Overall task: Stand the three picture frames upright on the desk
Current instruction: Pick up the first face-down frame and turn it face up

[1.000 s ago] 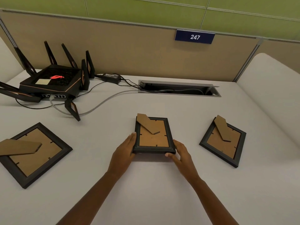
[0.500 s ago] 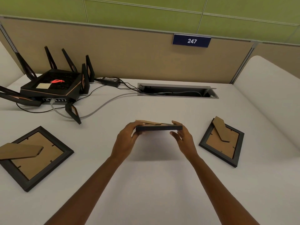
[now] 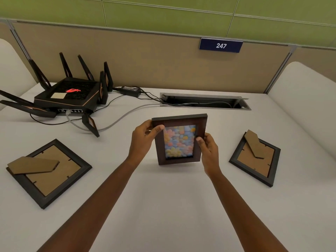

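Dark wood sits pinched between both sets of fingers: the left hand (image 3: 141,140) grips the middle frame (image 3: 180,139) at its top left corner, the right hand (image 3: 209,151) its right edge. It faces the person, upright, near the desk (image 3: 163,206). Two other frames (image 3: 49,171) (image 3: 255,158) lie face down left and right.

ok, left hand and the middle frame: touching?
Touching. The head view shows the left hand gripping the middle frame at its upper left corner, thumb pressed on the front face, fingers wrapped behind. The right hand grips the opposite edge.
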A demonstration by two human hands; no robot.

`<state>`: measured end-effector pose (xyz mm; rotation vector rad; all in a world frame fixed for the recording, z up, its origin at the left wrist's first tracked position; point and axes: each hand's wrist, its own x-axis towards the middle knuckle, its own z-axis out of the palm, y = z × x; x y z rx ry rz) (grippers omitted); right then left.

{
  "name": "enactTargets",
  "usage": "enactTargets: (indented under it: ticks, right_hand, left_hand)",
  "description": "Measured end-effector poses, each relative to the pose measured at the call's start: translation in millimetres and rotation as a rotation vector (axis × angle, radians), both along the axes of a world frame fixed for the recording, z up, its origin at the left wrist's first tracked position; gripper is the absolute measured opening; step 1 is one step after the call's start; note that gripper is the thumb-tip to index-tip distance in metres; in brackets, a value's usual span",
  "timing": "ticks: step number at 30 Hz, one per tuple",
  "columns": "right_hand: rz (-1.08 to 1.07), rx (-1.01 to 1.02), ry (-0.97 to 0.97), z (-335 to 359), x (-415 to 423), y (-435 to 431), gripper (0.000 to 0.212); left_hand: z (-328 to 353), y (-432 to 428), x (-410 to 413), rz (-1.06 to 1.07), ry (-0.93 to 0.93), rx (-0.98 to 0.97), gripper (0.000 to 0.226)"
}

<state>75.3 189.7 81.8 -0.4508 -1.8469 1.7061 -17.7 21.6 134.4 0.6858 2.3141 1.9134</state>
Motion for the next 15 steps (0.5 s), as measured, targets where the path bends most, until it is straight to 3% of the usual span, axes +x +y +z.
enactTargets:
  ticks: [6, 11, 15]
  right_hand:
    - [-0.063, -0.067, 0.013, 15, 3, -5, 0.015]
    - [-0.112, -0.256, 0.009, 24, 6, -8, 0.019]
    - [-0.100, -0.325, 0.002, 27, 8, -9, 0.021]
  left_hand:
    - [-8, 1, 9, 0.000, -0.233, 0.076, 0.038]
    - [-31, -5, 15, -0.104, -0.454, -0.015, 0.053]
    - [-39, -3, 16, -0.164, -0.526, 0.015, 0.051]
